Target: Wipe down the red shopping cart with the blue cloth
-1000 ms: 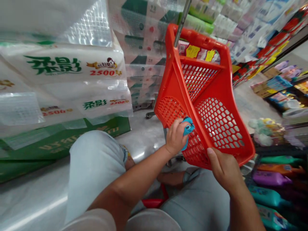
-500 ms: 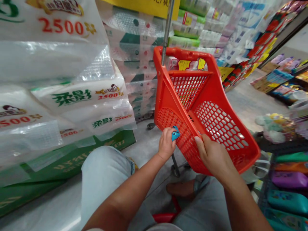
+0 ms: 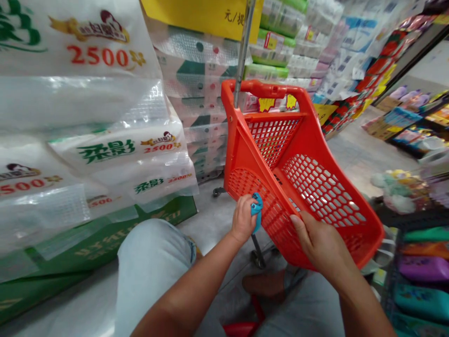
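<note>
A red plastic shopping cart (image 3: 326, 140) with perforated sides stands before me, its basket empty. My left hand (image 3: 243, 220) is closed on a crumpled blue cloth (image 3: 257, 208) against the cart's near side panel, low down. The cloth's lower end hangs past my fingers. My right hand (image 3: 319, 238) grips the upper rim of that same side, thumb over the edge and fingers hidden behind the panel.
White tissue packs (image 3: 105, 150) are stacked on a green carton (image 3: 140, 229) at left. A metal pole (image 3: 243, 51) rises by the cart's handle. Coloured packs (image 3: 424, 269) fill a shelf at right. Part of a red stool-like thing (image 3: 242, 329) shows between my legs.
The cart and both hands sit slightly lower in view. More of the blue cloth shows beside my left hand. My right hand keeps its grip on the rim.
</note>
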The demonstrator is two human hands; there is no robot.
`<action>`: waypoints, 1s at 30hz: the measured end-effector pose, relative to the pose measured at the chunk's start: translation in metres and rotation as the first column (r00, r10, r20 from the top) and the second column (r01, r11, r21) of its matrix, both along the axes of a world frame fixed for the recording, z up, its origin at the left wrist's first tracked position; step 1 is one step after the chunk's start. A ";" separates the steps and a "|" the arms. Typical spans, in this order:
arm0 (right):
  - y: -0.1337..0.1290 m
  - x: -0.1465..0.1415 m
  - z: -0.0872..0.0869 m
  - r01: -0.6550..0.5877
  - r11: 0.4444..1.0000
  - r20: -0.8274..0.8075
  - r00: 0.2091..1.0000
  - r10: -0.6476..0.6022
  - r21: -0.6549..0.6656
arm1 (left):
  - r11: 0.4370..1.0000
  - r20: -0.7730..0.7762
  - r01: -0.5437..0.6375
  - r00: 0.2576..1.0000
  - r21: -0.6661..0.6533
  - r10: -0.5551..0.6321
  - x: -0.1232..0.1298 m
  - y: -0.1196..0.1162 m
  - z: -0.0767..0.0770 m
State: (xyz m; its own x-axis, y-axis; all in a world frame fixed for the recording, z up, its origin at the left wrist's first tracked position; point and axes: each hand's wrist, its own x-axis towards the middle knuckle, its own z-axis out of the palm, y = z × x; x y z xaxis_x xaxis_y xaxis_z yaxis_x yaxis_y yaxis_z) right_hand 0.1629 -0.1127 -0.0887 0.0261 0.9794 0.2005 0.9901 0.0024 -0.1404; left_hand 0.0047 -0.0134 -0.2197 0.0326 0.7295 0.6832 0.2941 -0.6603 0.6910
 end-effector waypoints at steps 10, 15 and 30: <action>-0.005 0.002 0.005 -0.014 0.999 -0.056 0.998 0.012 -0.029 | 0.986 0.045 -0.070 0.996 -0.152 0.078 0.006 0.000 0.008; 0.010 -0.006 0.029 -0.042 0.967 -0.071 0.997 0.025 -0.250 | 0.981 0.031 -0.033 0.999 -0.193 0.040 -0.002 -0.027 -0.016; 0.068 -0.059 0.036 0.135 0.986 0.169 0.979 -0.118 -0.094 | 0.962 0.154 -0.160 0.968 -0.221 0.197 0.012 0.002 0.015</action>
State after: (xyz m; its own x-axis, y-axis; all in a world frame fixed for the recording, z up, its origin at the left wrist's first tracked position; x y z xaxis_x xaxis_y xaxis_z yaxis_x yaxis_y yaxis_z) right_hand 0.1043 -0.0443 -0.0529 0.1266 0.9860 0.1090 0.9910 -0.1305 0.0294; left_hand 0.0171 -0.0114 -0.2049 -0.2160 0.8378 0.5014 0.2581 -0.4463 0.8569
